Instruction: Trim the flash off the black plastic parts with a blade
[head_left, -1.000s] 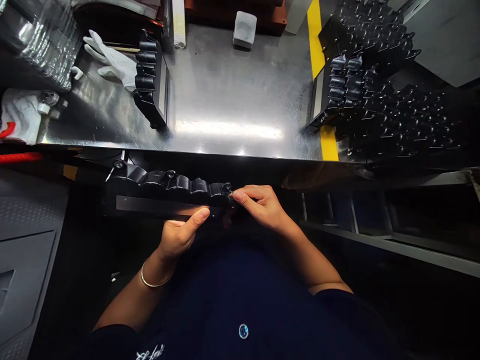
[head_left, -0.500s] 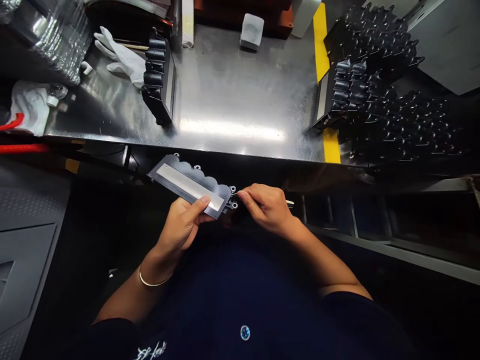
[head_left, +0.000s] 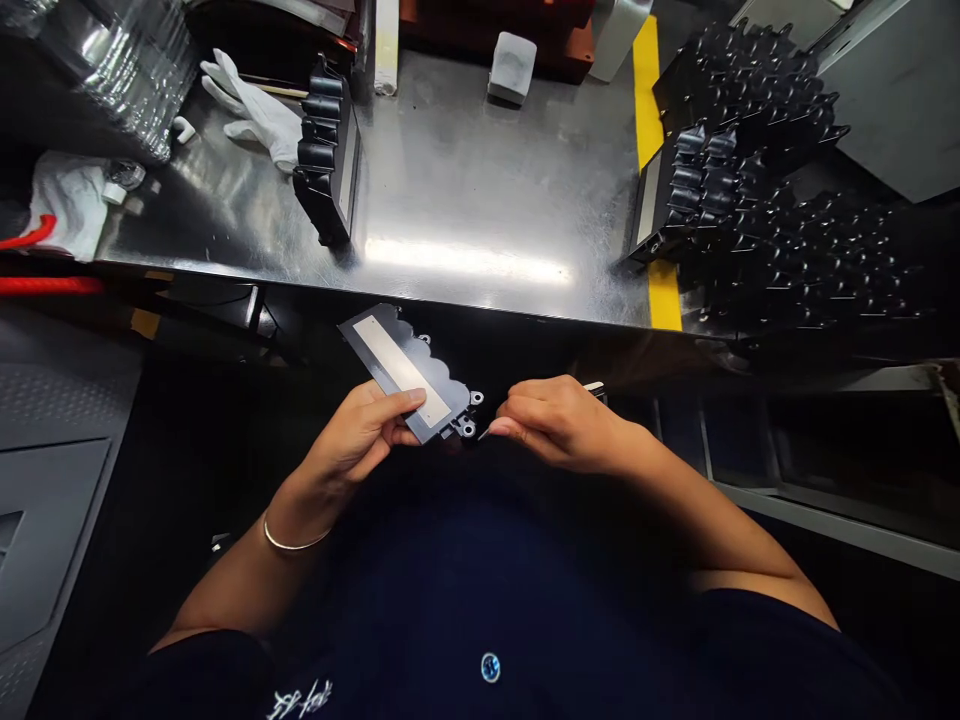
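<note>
My left hand (head_left: pixel 358 432) grips a long black moulded part (head_left: pixel 401 365) by its near end, with its thumb across the face. The part has a scalloped edge, a pale silver strip (head_left: pixel 397 370) on its upturned face, and metal-ringed lugs (head_left: pixel 472 412) at the end. My right hand (head_left: pixel 555 420) is just right of those lugs and holds a thin pick (head_left: pixel 595 387). Its fine tip shows near the lugs, apart from them as far as I can tell.
Beyond the near edge stands a steel table (head_left: pixel 480 200) with a row-stacked black part (head_left: pixel 326 150), white gloves (head_left: pixel 251 110) and a white block (head_left: pixel 512 68). Many black parts (head_left: pixel 780 230) are stacked at right, over yellow floor tape (head_left: pixel 660 295).
The black part has turned from lying lengthwise, scallops up, to a slanted position with its silver strip facing up. My right hand has drawn rightward, away from the lugs.
</note>
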